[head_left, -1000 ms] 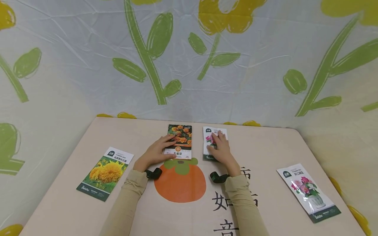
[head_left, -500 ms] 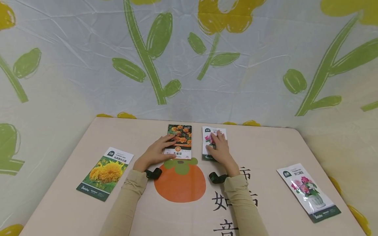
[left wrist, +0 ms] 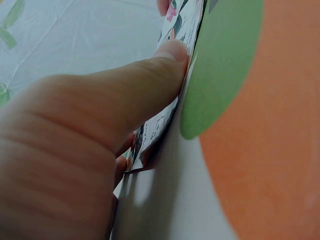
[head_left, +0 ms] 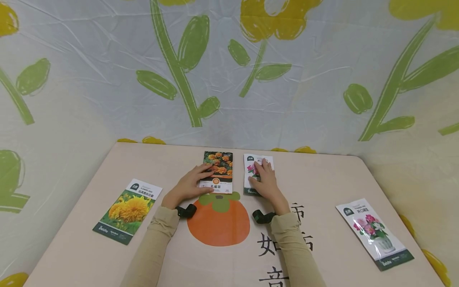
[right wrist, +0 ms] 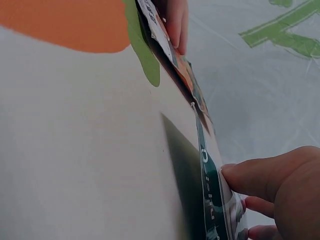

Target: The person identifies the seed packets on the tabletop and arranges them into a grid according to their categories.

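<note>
Near the far edge of the table, my left hand [head_left: 188,183] lies with its fingers and thumb extended on a seed packet with orange marigolds [head_left: 224,175]. To its right, my right hand [head_left: 267,182] rests on a white seed packet with pink flowers [head_left: 248,170], fingers stretched over its front and partly covering the picture. A narrow gap separates these two packets. In the left wrist view the thumb [left wrist: 145,82] presses on the marigold packet near its lower edge. The right wrist view has the right thumb [right wrist: 255,175] touching the pink-flower packet near its green band.
A seed packet with yellow flowers [head_left: 128,211] lies tilted at the left of the table. Another white packet with pink flowers [head_left: 374,235] lies slanted at the right. The tablecloth [head_left: 218,225] bears a printed persimmon and black characters. A flower-patterned curtain [head_left: 229,115] stands behind.
My right hand has slid the pink-flower packet slightly to the left, nearer the marigold packet. The left hand and the other packets have stayed in place.
</note>
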Demonstrator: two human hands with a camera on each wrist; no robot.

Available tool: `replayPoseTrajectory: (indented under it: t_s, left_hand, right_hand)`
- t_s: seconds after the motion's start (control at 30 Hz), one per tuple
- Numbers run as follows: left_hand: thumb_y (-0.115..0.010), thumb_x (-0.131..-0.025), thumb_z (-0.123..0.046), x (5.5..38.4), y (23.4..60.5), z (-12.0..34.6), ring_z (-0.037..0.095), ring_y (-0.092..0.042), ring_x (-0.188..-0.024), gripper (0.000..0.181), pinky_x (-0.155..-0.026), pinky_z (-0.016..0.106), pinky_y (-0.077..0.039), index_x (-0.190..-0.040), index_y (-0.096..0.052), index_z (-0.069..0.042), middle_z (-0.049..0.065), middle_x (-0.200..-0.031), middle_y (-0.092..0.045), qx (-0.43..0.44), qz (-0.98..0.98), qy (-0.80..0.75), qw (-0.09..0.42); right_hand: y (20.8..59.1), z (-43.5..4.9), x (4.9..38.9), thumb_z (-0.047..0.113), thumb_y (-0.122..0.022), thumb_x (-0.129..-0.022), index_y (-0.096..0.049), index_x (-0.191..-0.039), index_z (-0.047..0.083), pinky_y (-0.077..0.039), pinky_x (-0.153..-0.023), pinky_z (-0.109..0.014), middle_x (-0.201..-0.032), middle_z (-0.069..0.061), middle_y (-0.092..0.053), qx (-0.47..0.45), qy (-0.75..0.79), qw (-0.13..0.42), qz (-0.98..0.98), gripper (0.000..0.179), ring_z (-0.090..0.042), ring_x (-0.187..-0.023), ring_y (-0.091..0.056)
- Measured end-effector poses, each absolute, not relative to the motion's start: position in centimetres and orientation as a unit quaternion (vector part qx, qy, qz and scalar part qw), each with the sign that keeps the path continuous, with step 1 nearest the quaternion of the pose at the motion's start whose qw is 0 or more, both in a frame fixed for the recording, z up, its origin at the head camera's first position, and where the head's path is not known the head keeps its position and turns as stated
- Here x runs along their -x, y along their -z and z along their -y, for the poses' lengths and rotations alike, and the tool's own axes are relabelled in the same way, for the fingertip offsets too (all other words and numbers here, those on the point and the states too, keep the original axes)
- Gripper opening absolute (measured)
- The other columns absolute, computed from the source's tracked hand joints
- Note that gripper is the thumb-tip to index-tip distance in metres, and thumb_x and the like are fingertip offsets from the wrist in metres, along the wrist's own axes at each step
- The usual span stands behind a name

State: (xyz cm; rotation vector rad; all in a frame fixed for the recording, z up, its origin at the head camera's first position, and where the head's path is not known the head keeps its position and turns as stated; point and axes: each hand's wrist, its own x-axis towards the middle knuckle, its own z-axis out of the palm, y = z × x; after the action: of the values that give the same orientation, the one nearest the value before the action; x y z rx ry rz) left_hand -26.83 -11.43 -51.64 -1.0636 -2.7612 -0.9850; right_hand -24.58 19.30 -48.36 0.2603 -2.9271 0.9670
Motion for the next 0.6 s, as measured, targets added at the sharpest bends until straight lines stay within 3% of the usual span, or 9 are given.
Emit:
replayPoseTrajectory:
  t_s: [0.6]
  left_hand:
    - [-0.077, -0.086, -0.037, 26.84, 51.59, 11.36, 0.034, -0.024, -0.148, 0.067, -0.121, 0.046, -0.016, -0.140, -0.056, -0.004, 0.014, -0.156, -0.038, 0.334, 0.888, 0.316, 0.003]
  right_hand:
    - [48.39, -18.43, 24.62, 0.017, -0.061, -0.093, -0.041, -0.146, -0.008, -0.010, -0.114, -0.067, -0.157, -0.034, -0.017, -0.092, -0.302, 0.028, 0.949, 0.062, -0.055, -0.144, -0.011]
